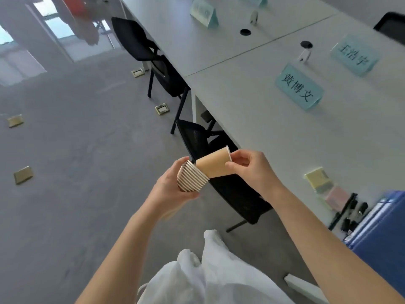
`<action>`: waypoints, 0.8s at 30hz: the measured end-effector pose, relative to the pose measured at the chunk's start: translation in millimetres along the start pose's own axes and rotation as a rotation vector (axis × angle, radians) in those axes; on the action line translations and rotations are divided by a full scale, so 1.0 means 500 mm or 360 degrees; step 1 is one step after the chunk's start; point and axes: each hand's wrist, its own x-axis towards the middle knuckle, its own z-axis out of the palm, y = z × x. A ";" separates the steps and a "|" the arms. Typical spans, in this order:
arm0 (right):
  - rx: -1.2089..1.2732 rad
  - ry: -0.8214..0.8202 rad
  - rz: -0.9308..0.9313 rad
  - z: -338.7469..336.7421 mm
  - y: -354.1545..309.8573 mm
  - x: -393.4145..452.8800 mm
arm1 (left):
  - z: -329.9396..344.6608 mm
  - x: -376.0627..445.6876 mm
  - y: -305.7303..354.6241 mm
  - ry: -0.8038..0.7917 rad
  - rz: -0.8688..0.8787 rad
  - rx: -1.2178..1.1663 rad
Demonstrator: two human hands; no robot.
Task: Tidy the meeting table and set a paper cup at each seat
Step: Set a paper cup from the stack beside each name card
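My left hand [173, 183] grips a nested stack of paper cups [191, 177], whose white rims fan out toward the right. My right hand [252, 170] pinches the rim of a single tan paper cup [213, 164] that lies sideways, its base end still against the stack. Both hands hover over the floor and a black chair [230, 189], just left of the white meeting table [274, 132]. Two light-blue name cards [299, 87] [354, 54] stand on the table.
Another black chair [151, 60] is tucked in farther along the table's edge. Sticky-note pads [318, 178], black clips [352, 216] and a blue folder [381, 238] lie near the table's right end. Brass floor sockets [162, 109] dot the grey carpet. A white plastic bag [208, 275] hangs below my arms.
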 end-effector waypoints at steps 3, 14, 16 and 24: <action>0.0029 0.0252 0.0108 -0.027 0.017 0.059 | -0.012 0.068 0.015 -0.0047 0.0043 -0.0053; -0.0964 0.0454 0.0301 -0.150 0.177 0.336 | -0.034 0.322 0.119 -0.0191 0.0053 -0.0244; -0.1091 0.0425 0.0330 -0.166 0.202 0.367 | -0.030 0.358 0.129 -0.0226 0.0033 -0.0233; -0.1419 0.0167 0.0339 -0.171 0.238 0.415 | -0.015 0.448 0.158 -0.0341 0.0001 -0.0137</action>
